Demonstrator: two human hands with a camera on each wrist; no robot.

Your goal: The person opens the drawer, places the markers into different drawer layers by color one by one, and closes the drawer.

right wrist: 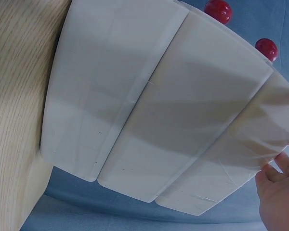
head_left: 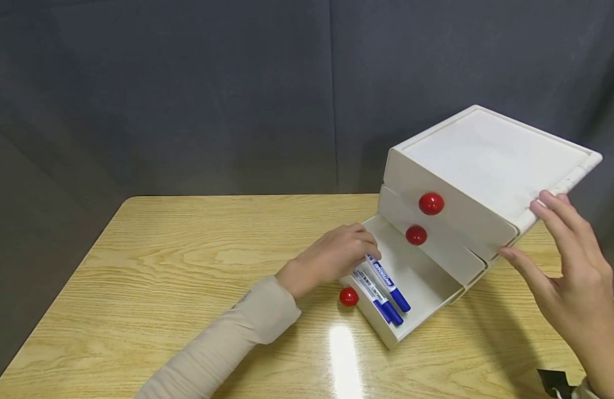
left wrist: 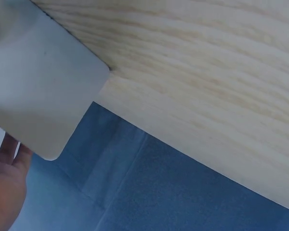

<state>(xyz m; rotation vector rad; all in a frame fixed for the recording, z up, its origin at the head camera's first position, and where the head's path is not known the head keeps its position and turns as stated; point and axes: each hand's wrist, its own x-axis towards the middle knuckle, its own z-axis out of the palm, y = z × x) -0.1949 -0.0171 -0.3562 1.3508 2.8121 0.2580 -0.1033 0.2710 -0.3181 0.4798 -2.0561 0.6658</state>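
Observation:
A white three-drawer cabinet (head_left: 501, 160) with round red knobs stands at the right of the table, its bottom drawer (head_left: 426, 277) pulled out. Blue-capped whiteboard markers (head_left: 379, 288) lie along the inside of the drawer's front. My left hand (head_left: 339, 252) reaches over that front and pinches the markers at their far ends. From the left wrist, its fingers (left wrist: 24, 156) go behind the drawer front (left wrist: 43, 86). My right hand (head_left: 576, 255) rests spread against the cabinet's right side, fingertips on the top edge and thumb by the front corner.
The wooden table (head_left: 212, 266) extends left of the cabinet, with a dark cloth (head_left: 227, 100) behind it. The lowest red knob (head_left: 349, 297) sticks out from the open drawer. A small black object (head_left: 555, 381) shows near my right wrist.

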